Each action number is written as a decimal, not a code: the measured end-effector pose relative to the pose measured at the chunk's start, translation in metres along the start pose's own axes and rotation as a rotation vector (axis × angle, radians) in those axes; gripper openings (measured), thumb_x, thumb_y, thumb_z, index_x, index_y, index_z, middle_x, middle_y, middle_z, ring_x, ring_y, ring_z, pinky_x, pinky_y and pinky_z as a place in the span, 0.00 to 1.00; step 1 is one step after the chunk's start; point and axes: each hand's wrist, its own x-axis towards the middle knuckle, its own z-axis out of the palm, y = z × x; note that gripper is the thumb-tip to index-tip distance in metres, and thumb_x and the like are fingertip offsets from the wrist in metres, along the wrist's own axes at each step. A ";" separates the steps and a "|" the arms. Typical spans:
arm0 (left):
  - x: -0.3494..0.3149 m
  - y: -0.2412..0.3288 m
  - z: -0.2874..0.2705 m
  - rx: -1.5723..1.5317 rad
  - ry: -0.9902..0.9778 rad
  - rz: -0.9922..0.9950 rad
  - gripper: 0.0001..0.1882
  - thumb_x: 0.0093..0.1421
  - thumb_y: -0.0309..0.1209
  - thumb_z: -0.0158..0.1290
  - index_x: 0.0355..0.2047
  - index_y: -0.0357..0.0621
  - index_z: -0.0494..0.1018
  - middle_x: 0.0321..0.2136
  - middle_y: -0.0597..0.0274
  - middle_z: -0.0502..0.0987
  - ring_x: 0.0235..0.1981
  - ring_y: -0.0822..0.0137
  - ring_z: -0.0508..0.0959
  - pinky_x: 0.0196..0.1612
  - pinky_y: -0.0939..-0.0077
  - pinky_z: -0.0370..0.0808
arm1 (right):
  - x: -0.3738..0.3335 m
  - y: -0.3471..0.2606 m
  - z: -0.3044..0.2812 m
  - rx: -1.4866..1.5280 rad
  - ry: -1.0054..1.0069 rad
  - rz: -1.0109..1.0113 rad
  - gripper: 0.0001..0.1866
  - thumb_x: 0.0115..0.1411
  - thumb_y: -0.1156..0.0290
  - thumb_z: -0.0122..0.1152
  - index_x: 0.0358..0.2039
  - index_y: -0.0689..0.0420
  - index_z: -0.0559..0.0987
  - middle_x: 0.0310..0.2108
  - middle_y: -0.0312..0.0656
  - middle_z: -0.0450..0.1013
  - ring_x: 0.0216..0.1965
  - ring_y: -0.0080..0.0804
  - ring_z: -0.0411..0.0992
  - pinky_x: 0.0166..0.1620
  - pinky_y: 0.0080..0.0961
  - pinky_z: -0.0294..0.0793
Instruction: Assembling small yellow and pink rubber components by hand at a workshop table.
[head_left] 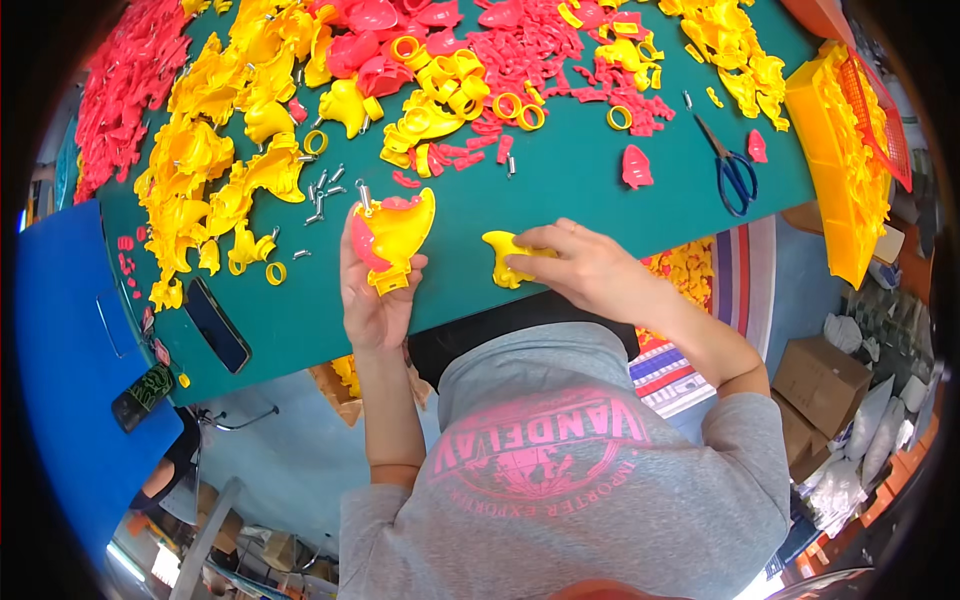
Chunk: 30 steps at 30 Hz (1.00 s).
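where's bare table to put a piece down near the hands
Bare green table lies between the right hand, the lone red piece and the scissors. A smaller patch sits between the left hand and the black phone. The far side is crowded with yellow parts, red parts and loose screws.

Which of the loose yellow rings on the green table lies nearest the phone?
The single yellow ring lying flat just right of the black phone, below the small metal screws. The other rings sit farther up the table, among the yellow and pink parts.
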 end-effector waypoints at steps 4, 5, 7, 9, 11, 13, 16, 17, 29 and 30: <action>-0.001 0.001 0.002 -0.004 0.010 0.033 0.46 0.47 0.38 0.62 0.60 0.45 0.46 0.50 0.49 0.64 0.38 0.54 0.77 0.39 0.70 0.79 | 0.006 -0.018 0.003 0.189 0.126 0.225 0.23 0.43 0.73 0.65 0.43 0.52 0.73 0.49 0.41 0.64 0.39 0.34 0.68 0.40 0.27 0.71; 0.000 0.001 0.003 -0.007 0.025 0.029 0.46 0.46 0.38 0.62 0.60 0.45 0.47 0.50 0.49 0.64 0.38 0.54 0.77 0.38 0.70 0.79 | 0.008 -0.021 -0.001 0.245 0.098 0.287 0.24 0.42 0.72 0.65 0.44 0.52 0.73 0.48 0.40 0.64 0.40 0.34 0.68 0.42 0.28 0.71; 0.000 0.003 0.002 -0.007 0.029 0.031 0.45 0.46 0.38 0.63 0.59 0.45 0.48 0.50 0.49 0.65 0.38 0.54 0.77 0.38 0.71 0.79 | 0.016 -0.016 -0.016 0.219 -0.002 0.172 0.26 0.41 0.71 0.66 0.45 0.52 0.72 0.49 0.41 0.64 0.42 0.34 0.67 0.45 0.30 0.69; -0.001 0.004 0.002 -0.006 0.030 0.029 0.45 0.45 0.38 0.63 0.59 0.45 0.49 0.50 0.49 0.65 0.38 0.54 0.77 0.37 0.71 0.79 | 0.021 -0.010 -0.021 0.192 -0.097 0.058 0.27 0.40 0.70 0.66 0.45 0.52 0.72 0.50 0.41 0.64 0.45 0.35 0.66 0.48 0.33 0.67; -0.002 0.004 0.004 -0.015 0.043 0.031 0.44 0.45 0.36 0.63 0.58 0.44 0.50 0.49 0.51 0.65 0.37 0.54 0.77 0.38 0.70 0.79 | 0.025 -0.008 -0.021 -0.027 -0.138 -0.117 0.31 0.39 0.68 0.67 0.48 0.51 0.70 0.52 0.41 0.62 0.52 0.37 0.63 0.54 0.37 0.61; -0.002 0.005 0.005 0.045 0.026 0.028 0.43 0.45 0.35 0.63 0.58 0.43 0.51 0.49 0.51 0.65 0.39 0.55 0.76 0.39 0.68 0.78 | 0.025 -0.007 -0.013 0.007 -0.142 -0.122 0.33 0.38 0.69 0.68 0.49 0.51 0.70 0.54 0.42 0.61 0.54 0.39 0.61 0.55 0.38 0.59; -0.002 0.000 0.012 0.169 0.022 0.065 0.42 0.45 0.34 0.63 0.57 0.41 0.52 0.49 0.53 0.66 0.42 0.55 0.75 0.42 0.65 0.77 | 0.026 -0.004 -0.005 0.079 -0.125 -0.100 0.35 0.37 0.68 0.69 0.50 0.52 0.69 0.54 0.42 0.61 0.56 0.41 0.59 0.56 0.38 0.58; -0.001 -0.002 0.016 0.232 0.033 0.101 0.42 0.45 0.34 0.63 0.57 0.40 0.53 0.49 0.54 0.66 0.44 0.56 0.74 0.44 0.63 0.76 | 0.026 -0.002 -0.004 0.116 -0.102 -0.069 0.35 0.36 0.67 0.70 0.50 0.53 0.70 0.54 0.43 0.63 0.55 0.42 0.60 0.56 0.37 0.60; 0.006 -0.010 0.055 0.595 -0.239 0.248 0.36 0.42 0.19 0.63 0.53 0.36 0.61 0.54 0.48 0.61 0.52 0.60 0.68 0.48 0.70 0.72 | 0.042 -0.003 -0.028 0.550 0.494 -0.066 0.42 0.31 0.54 0.74 0.47 0.64 0.72 0.46 0.54 0.69 0.50 0.46 0.67 0.53 0.41 0.62; 0.007 -0.012 0.055 0.591 -0.237 0.247 0.36 0.42 0.19 0.63 0.53 0.36 0.61 0.54 0.48 0.61 0.52 0.60 0.68 0.48 0.70 0.72 | 0.040 -0.002 -0.027 0.549 0.491 -0.064 0.42 0.31 0.54 0.74 0.47 0.64 0.72 0.46 0.54 0.69 0.50 0.46 0.67 0.53 0.41 0.62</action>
